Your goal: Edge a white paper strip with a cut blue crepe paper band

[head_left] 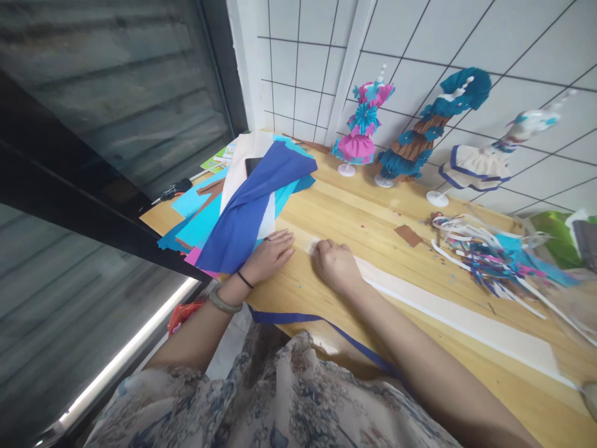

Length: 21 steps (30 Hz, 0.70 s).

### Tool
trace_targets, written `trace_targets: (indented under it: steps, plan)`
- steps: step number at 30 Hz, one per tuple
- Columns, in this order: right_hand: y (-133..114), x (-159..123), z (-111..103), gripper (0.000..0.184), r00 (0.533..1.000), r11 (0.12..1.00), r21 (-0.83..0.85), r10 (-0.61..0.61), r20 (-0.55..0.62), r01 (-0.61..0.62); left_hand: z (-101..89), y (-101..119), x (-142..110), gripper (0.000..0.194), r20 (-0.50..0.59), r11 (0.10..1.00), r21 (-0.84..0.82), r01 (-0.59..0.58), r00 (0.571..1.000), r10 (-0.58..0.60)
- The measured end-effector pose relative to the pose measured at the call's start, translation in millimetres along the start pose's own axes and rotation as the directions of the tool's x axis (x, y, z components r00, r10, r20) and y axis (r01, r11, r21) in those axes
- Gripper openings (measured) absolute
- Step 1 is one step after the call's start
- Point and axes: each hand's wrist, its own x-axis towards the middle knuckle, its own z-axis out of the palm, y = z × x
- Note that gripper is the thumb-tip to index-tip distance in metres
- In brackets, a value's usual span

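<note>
My left hand [275, 252] lies flat on the wooden table with its fingers stretched out and nothing held. Its fingertips are beside a heap of crepe paper topped by a dark blue sheet [254, 202]. My right hand [338, 264] is curled into a fist on the near-left end of a long white paper strip [448, 311]. A bit of the strip's end shows past the knuckles; the fingers' inner side is hidden. The strip runs flat to the right, behind my right forearm. A narrow dark blue strip [291, 317] lies along the table's front edge, close to my body.
Three dressed paper figures on stands, one pink and blue [358, 146], one brown and teal [413, 146], one white and blue [478, 167], stand along the tiled wall. Paper scraps [489, 255] are piled at right near a brown piece [408, 236]. A dark-handled tool [175, 188] lies at far left.
</note>
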Motion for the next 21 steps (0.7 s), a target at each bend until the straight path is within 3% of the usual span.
trace_targets:
  steps: [6, 15, 21]
  plan:
    - [6, -21, -3, 0.027, 0.998, 0.998, 0.030, 0.055, -0.030, -0.054, -0.1, 0, 1, 0.037, -0.010, 1.000, -0.011, -0.007, 1.000, 0.006]
    - [26, -66, -7, 0.025, 0.981, 0.966, 0.203, 0.177, -0.081, -0.158, -0.3, -2, -1, 0.039, 0.012, 1.000, 0.026, -0.013, 1.000, 0.012]
    - [45, -97, -11, 0.022, 0.947, 0.908, 0.317, 0.311, -0.079, -0.272, -2.4, 1, -2, 0.042, 0.012, 0.999, 0.044, -0.023, 1.000, 0.023]
